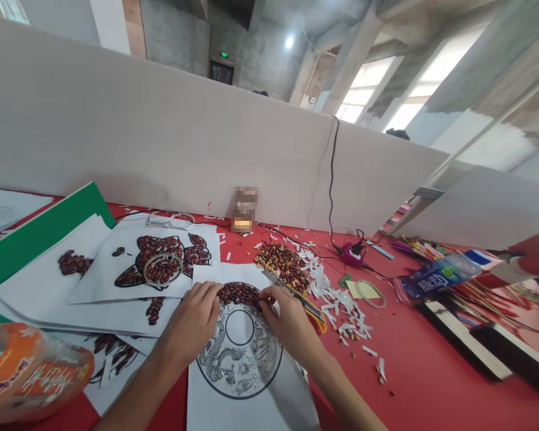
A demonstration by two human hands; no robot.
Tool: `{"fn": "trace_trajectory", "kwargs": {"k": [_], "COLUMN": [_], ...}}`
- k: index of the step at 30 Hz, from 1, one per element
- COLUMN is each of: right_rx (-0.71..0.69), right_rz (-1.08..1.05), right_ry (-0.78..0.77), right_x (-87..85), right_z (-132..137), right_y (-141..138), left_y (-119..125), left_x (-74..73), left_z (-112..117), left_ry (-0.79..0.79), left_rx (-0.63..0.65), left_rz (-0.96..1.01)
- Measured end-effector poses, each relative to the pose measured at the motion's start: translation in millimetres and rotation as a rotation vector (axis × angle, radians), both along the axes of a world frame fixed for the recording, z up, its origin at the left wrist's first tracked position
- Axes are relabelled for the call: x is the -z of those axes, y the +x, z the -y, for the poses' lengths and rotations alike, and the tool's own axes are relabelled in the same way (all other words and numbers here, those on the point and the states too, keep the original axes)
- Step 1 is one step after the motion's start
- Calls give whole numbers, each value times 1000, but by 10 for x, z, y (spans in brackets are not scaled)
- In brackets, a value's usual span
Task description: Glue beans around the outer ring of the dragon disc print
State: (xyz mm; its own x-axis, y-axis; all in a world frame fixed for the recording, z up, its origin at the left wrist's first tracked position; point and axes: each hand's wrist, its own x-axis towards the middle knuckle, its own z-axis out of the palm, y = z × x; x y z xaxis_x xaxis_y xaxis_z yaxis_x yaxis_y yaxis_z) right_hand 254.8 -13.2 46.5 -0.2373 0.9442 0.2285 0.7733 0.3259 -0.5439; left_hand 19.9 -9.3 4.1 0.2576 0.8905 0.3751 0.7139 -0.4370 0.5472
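Note:
A sheet of white paper [211, 413] carries a printed ring drawing [227, 359] with a dragon pattern and a blank centre circle. Dark red-brown beans [239, 294] fill the ring's top band. My left hand [200, 311] rests at the band's left end, its fingers stretched over the paper and touching the beans. At the right end, my right hand [290, 320] has thumb and fingers pinched together among the beans; whatever is between them is too small to make out. A utility knife [312, 308] lies partly behind my right hand, near a heap of mixed beans [282, 263].
White paper strips [336, 296] lie scattered on the red table [426, 371]. Bean pictures on paper [161, 263] are at left, beside an orange-labelled jar [36, 377]. Right are a purple power socket [353, 254], a plastic bottle [444, 272] and two black-and-white blocks [465, 341].

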Motion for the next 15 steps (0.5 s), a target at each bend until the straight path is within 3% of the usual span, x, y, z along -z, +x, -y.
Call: {"fn": "trace_trajectory", "kwargs": {"k": [7,15], "right_rx": [63,68], "right_rz": [90,74], "right_ry": [100,161], "right_x": [94,133], "right_z": [120,187], "right_y": [-163,-123], "left_y": [1,2], "left_x": [5,7], "left_z": [-7,-6], "left_ry": [-5,-2], "left_rx": [17,15], "left_rz": [-18,-23]}}
